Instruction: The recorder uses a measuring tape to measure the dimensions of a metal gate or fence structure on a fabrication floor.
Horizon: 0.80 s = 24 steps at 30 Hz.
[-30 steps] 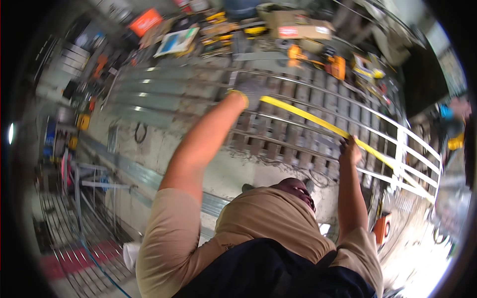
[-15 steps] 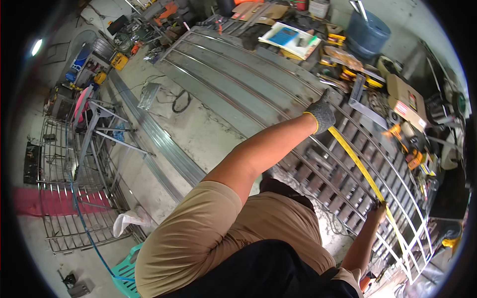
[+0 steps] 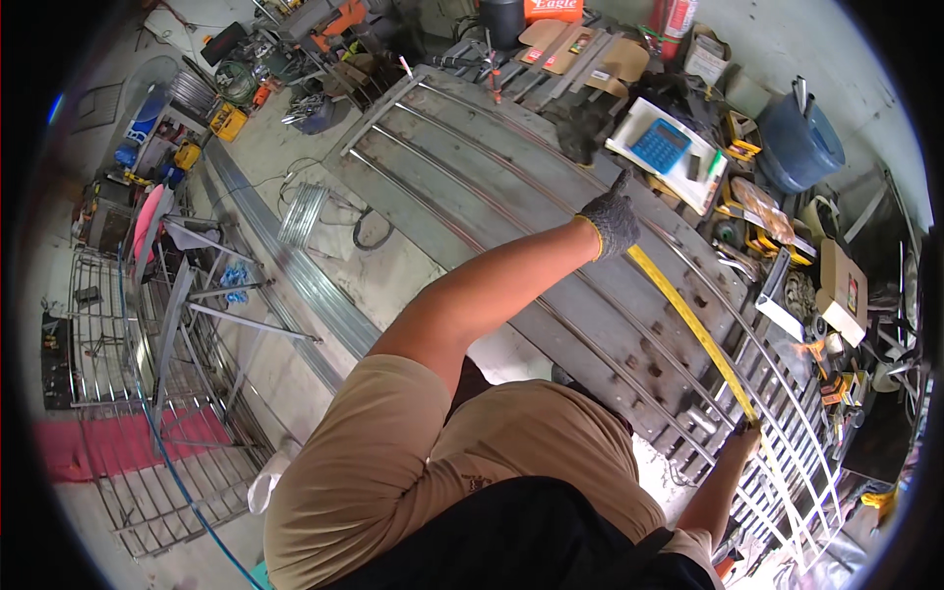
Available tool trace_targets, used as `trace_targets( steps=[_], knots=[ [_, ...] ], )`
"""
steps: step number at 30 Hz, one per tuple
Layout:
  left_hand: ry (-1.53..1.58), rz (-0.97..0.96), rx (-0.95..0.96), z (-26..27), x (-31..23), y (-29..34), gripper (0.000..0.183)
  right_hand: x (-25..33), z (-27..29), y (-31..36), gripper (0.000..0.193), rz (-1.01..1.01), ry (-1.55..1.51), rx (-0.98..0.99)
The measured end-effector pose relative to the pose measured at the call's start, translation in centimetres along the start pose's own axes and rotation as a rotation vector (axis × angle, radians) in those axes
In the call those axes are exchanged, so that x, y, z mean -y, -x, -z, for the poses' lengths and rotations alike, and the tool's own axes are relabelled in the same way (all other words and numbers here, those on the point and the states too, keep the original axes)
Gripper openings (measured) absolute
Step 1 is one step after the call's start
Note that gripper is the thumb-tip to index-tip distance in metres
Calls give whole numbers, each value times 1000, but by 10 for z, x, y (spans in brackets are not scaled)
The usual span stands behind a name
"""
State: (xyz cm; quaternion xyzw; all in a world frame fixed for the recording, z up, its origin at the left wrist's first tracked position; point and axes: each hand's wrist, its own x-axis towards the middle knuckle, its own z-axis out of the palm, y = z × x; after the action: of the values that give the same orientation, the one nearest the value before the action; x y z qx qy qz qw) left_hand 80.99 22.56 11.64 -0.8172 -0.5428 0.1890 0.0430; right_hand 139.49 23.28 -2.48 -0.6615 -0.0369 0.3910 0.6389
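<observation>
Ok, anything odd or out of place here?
One mismatch: the left hand wears a grey glove, while the right hand looks bare. The yellow tape measure runs between them. No spill stands out.

Dressed in a loose, creased tan fabric shirt (image 3: pixel 551 433) with short sleeves (image 3: pixel 339 457) at seven and five o'clock, bearing a small dark mark (image 3: pixel 479 483) near six. Shows broad black cloth (image 3: pixel 501 541) below, also at six. Wears a grey knitted glove (image 3: pixel 612 224) with yellow-edged cuff (image 3: pixel 593 237) toward two o'clock.
</observation>
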Motion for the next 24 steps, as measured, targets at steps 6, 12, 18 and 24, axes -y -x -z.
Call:
trace_targets(
  steps=[6,12,18,24],
  knots=[
    [-82,8,-81,-54,128,72,23,-73,-78,121,17,-4,137,36],
    [-4,-63,-90,-98,252,123,22,-147,-162,238,32,23,256,24],
    [-165,-66,-77,-139,383,138,21,-220,-244,326,36,-7,142,53],
    [147,-187,-73,-158,518,162,23,-271,-319,402,34,-31,126,86]
  ],
)
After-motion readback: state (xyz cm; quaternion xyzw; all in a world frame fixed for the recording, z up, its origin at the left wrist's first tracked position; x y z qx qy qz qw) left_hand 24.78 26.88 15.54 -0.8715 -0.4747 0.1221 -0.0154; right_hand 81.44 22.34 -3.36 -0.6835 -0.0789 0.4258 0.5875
